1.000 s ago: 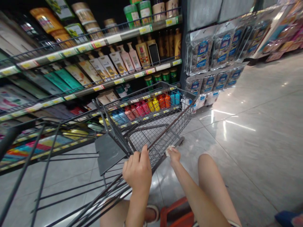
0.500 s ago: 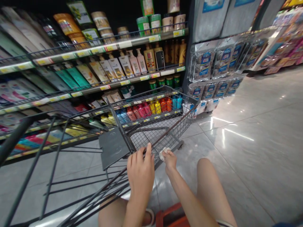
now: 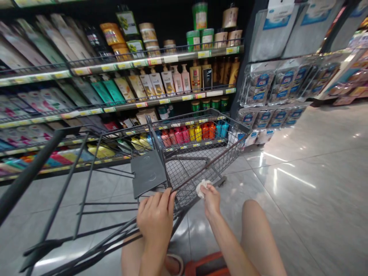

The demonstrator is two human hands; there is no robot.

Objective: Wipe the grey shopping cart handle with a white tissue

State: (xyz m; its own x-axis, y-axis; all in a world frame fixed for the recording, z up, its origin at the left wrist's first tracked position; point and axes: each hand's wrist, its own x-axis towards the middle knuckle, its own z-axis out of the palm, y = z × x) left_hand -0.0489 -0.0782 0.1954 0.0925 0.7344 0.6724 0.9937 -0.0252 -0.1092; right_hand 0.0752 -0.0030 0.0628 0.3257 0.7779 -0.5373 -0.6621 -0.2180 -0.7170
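Observation:
A dark wire shopping cart [image 3: 186, 172] stands in front of me, its handle at the far left. My left hand [image 3: 156, 212] is wrapped over the cart's near top rail, knuckles up. To the right of it, my right hand [image 3: 211, 197] pinches a crumpled whitish cloth or tissue [image 3: 202, 188] beside the cart's lower side. Inside the cart's rear part is a grey plastic panel [image 3: 148, 172]. No goods show in the basket.
Shelves of bottles and jars [image 3: 155, 96] line the far side behind the cart. Packaged goods [image 3: 258, 86] hang on a rack at the right. An orange-red plastic object [image 3: 207, 264] sits low between my knees on the grey tiled floor [image 3: 316, 172].
My left hand has moved left and down along the rail, and its fingers have closed over it. My right hand still holds the cloth. The view has shifted somewhat.

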